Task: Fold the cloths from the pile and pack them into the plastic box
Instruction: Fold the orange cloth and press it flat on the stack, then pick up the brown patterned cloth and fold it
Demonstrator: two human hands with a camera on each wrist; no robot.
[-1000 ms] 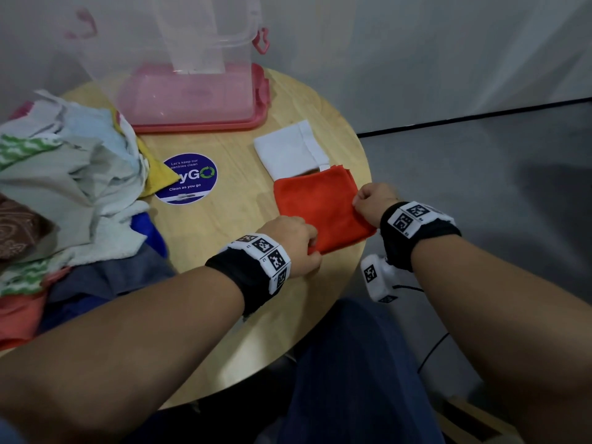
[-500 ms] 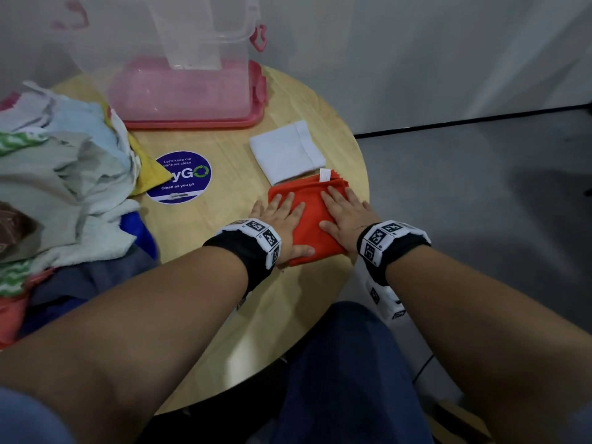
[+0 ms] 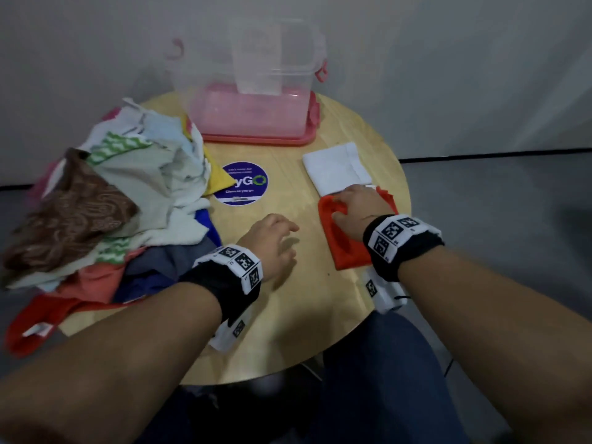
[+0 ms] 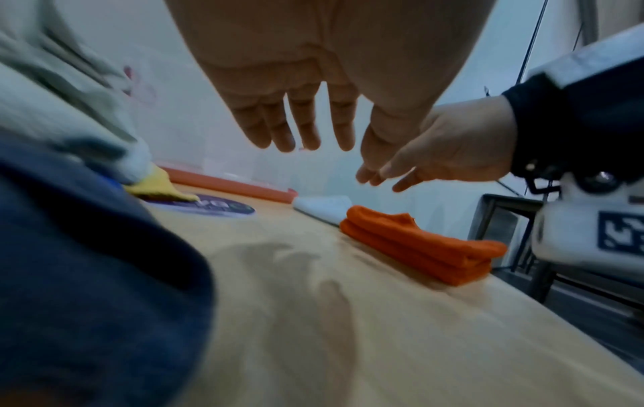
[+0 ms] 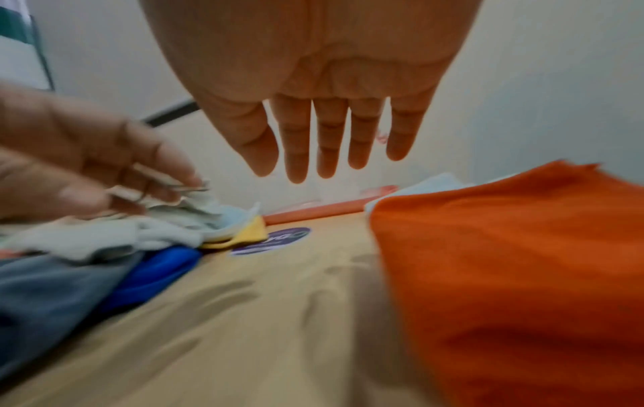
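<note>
Sticker (image 3: pixel 240 183) lettering: "yGO", "Clean as you go"

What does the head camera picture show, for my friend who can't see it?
A person's right hand is over a folded orange cloth near the edge of a round wooden table, while the left hand hovers open nearby. A pile of cloths lies left, a clear plastic box behind.

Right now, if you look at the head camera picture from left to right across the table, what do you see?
Pile of cloths → round purple sticker → left hand → right hand resting on the folded orange cloth.
</note>
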